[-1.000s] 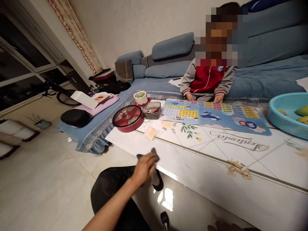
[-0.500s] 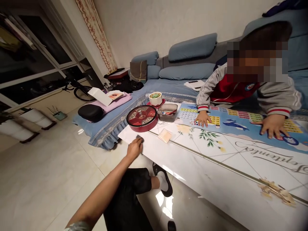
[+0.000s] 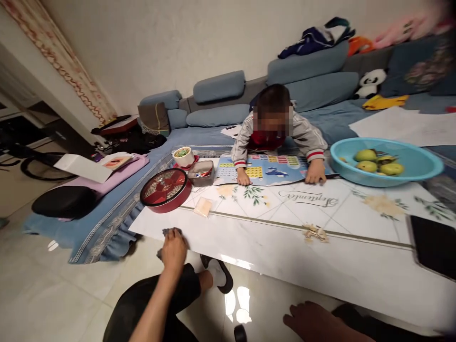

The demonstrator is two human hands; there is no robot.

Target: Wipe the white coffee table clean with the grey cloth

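My left hand (image 3: 175, 251) is at the near left edge of the white table, its fingers closed over a crumpled dark grey cloth (image 3: 166, 232). Bits of the cloth stick out at the fingertips and along the hand's left side. Low in the view, below the table's near edge, my right hand (image 3: 309, 321) hangs in shadow. Its fingers point left, a little apart, with nothing visible in them. Just beyond the left hand are a red round snack tray (image 3: 167, 209) and a small clear packet (image 3: 203, 207). Pale brown scraps (image 3: 315, 233) lie farther right on the tabletop.
Across the table a person (image 3: 274, 133) leans over a blue printed chart (image 3: 281, 176), both hands on it. A plastic box (image 3: 201, 174) and a potted plant (image 3: 183, 156) stand left. A blue basin (image 3: 420, 166) of green fruit and a black tablet (image 3: 436, 247) are right.
My view has swung right, bringing the basin, tablet and my right hand into sight. My left hand remains at the table's left edge with the cloth. The person opposite has lowered their head.
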